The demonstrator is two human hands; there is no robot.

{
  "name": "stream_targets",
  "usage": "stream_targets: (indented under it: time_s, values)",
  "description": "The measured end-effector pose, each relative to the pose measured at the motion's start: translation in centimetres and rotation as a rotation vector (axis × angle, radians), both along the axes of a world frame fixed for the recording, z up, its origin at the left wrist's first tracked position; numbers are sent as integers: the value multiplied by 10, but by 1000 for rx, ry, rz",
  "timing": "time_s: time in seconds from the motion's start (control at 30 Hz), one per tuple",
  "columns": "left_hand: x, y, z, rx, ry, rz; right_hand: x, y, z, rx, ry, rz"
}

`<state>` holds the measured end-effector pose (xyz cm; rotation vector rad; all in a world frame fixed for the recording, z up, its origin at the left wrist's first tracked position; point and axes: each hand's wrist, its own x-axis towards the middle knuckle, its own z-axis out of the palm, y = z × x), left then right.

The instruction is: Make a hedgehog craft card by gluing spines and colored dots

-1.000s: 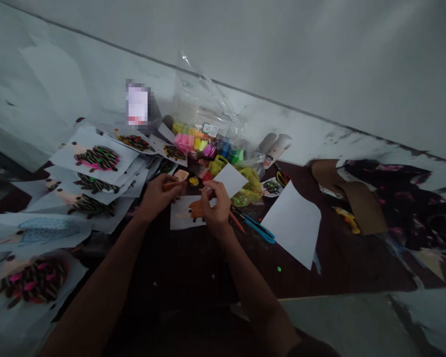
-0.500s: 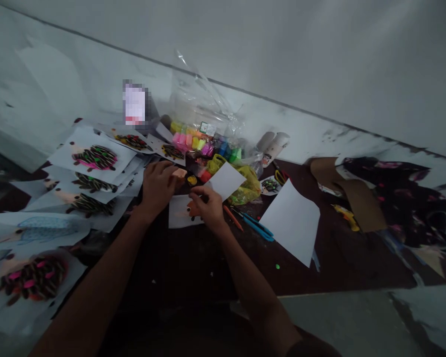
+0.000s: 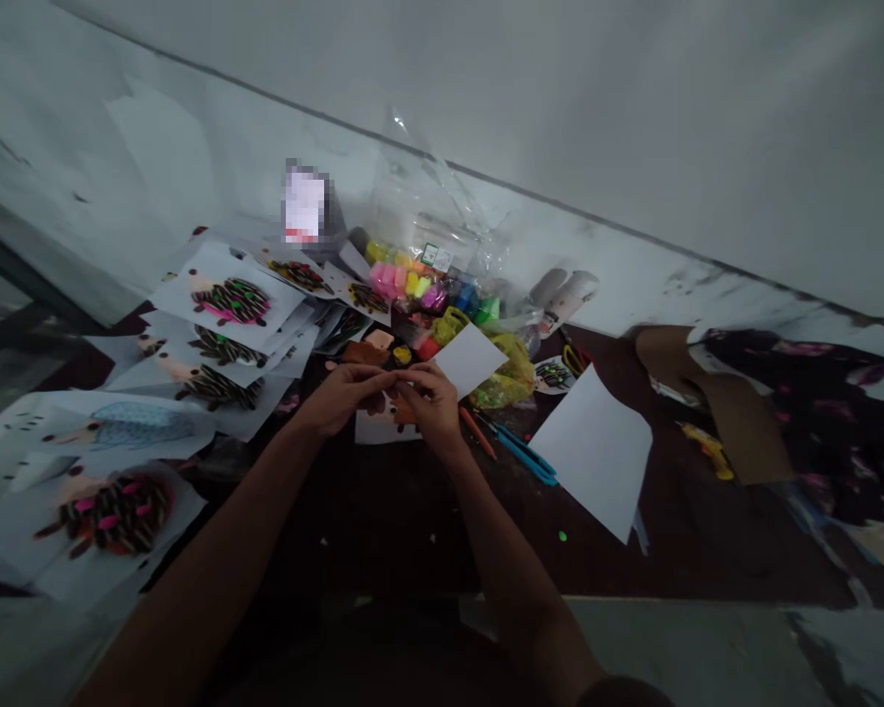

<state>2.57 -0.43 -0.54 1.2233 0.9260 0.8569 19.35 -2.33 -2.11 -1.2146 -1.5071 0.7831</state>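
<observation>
Orange shape [image 3: 405,413] partly hidden, right grip [image 3: 434,407] unclear

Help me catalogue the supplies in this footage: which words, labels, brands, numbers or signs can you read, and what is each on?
Nothing legible: no word, brand or number can be read.
Green-and-white label on the clear plastic bag: too small to read.
Pixelated object by the wall: blurred out, unreadable.
Far-left paper: dark marks, too blurred to tell whether they are writing.
</observation>
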Motion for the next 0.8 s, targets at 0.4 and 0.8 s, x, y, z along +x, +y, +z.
stream_targets:
  time_s: [0.4, 0.8]
  values:
    - [-7, 0, -1, 248, 232, -83, -3, -8, 7, 203, -341, -15]
    - [-21, 2, 5, 85, 82, 218, 8, -3, 16, 62, -111, -122]
